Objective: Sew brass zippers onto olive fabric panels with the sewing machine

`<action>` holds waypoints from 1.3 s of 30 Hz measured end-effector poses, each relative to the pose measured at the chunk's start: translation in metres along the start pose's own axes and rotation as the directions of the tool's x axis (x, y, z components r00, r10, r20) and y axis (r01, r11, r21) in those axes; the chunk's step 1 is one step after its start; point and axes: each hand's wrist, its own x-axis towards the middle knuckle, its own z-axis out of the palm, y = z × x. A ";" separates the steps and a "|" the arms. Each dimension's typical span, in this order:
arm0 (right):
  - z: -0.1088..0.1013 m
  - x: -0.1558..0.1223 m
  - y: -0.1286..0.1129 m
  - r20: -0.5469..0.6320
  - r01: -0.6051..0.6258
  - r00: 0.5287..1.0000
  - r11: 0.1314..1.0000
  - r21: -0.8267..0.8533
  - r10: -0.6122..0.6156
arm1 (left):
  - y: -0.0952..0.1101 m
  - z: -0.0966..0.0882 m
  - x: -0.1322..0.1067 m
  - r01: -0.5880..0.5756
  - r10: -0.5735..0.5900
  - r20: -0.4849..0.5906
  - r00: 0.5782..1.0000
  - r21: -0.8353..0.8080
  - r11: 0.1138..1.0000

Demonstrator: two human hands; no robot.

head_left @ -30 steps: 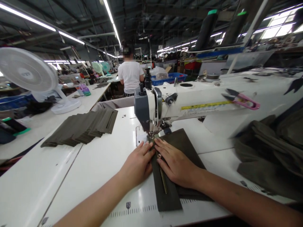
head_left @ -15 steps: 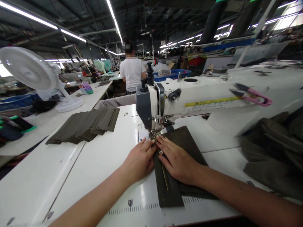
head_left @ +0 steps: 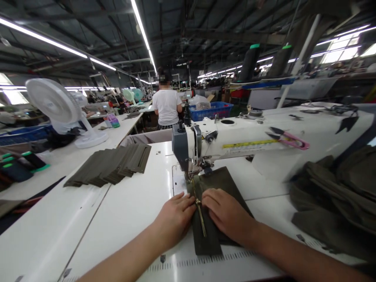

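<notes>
An olive fabric piece (head_left: 221,181) with a brass zipper (head_left: 200,213) lies under the presser foot of a white sewing machine (head_left: 235,139). My left hand (head_left: 174,218) lies flat on the table and the fabric's left edge, fingers stretched toward the zipper. My right hand (head_left: 227,213) presses flat on the fabric just right of the zipper. Both hands sit a little in front of the needle, one on each side of the zipper.
A fanned stack of olive pieces (head_left: 113,164) lies at left. Pink thread snips (head_left: 289,139) rest on the machine arm. A heap of olive fabric (head_left: 335,196) fills the right. A white fan (head_left: 58,105) stands far left. A person in a white shirt (head_left: 167,105) works behind.
Both hands have slid back toward me along the zipper, away from the presser foot, so more zipper shows ahead of the fingers. The camera view has tilted slightly.
</notes>
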 end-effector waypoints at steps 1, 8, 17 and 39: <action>-0.005 -0.005 -0.004 0.023 0.047 0.999 0.997 -0.063 -0.045 | 0.004 -0.001 -0.003 0.002 -0.002 -0.002 1.000 -0.001 1.000; -0.017 -0.034 -0.043 0.123 0.162 0.982 0.978 -0.129 -0.146 | 0.016 0.003 -0.012 0.033 -0.033 -0.051 0.998 -0.009 0.999; 0.005 -0.030 -0.033 0.014 0.269 0.962 0.941 -0.207 -0.272 | 0.018 0.005 -0.008 0.064 -0.065 -0.062 0.996 -0.020 0.998; 0.021 -0.014 -0.009 -0.075 0.146 0.985 0.984 -0.102 -0.154 | -0.016 0.010 0.015 -0.016 0.018 -0.080 0.997 0.015 1.000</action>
